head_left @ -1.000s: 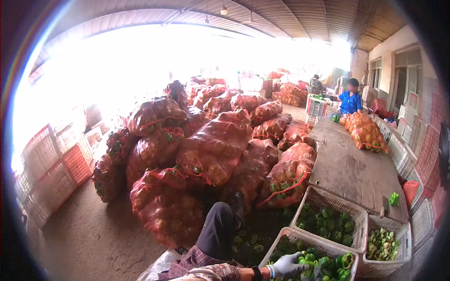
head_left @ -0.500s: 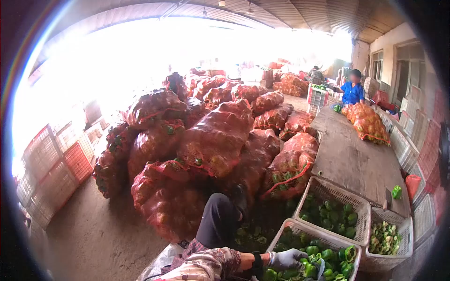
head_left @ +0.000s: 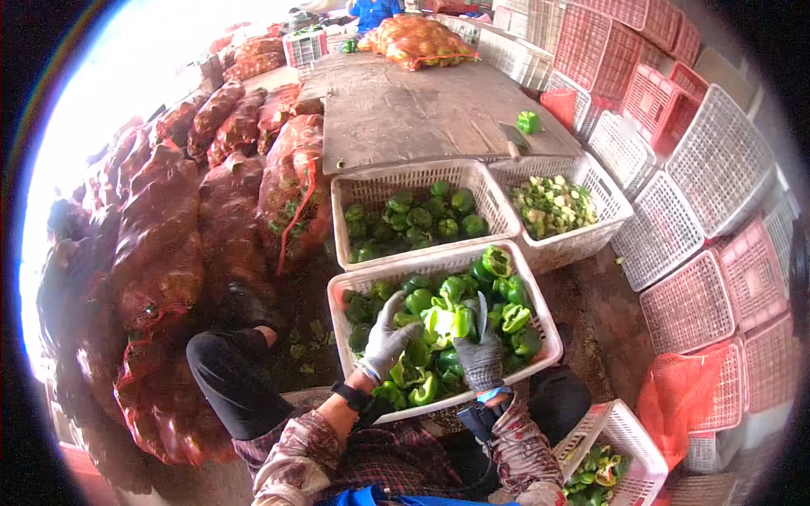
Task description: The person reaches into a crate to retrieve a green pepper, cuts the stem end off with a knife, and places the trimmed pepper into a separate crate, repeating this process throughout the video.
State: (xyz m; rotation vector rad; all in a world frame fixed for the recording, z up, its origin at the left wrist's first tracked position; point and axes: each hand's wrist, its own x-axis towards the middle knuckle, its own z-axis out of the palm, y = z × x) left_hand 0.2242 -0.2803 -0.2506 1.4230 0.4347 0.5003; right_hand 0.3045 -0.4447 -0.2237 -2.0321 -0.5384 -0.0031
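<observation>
My left hand [head_left: 388, 341], in a grey glove, is over the front crate [head_left: 553, 333] with fingers spread, close to a bright, cut green bell pepper [head_left: 445, 324]. My right hand [head_left: 481, 361], in a darker grey glove, is wrapped round a knife [head_left: 483, 314], its blade pointing up and away from me beside that pepper. The handle is hidden in the glove. Whole and cut green peppers fill the white crate around both hands. A cut pepper [head_left: 496, 261] with its hollow inside showing lies by the far rim.
Behind stand a crate of green peppers [head_left: 341, 198] and a crate of pale trimmings [head_left: 620, 212]. A wooden table [head_left: 396, 118] holds a cleaver [head_left: 513, 141], a pepper [head_left: 527, 122] and a full net sack [head_left: 418, 42]. Red net sacks [head_left: 160, 244] crowd the left; stacked crates [head_left: 688, 299] line the right.
The view has swung right and down, bringing both hands and the whole front crate into sight. The knife in my right hand now shows clearly, and my left hand has its fingers spread.
</observation>
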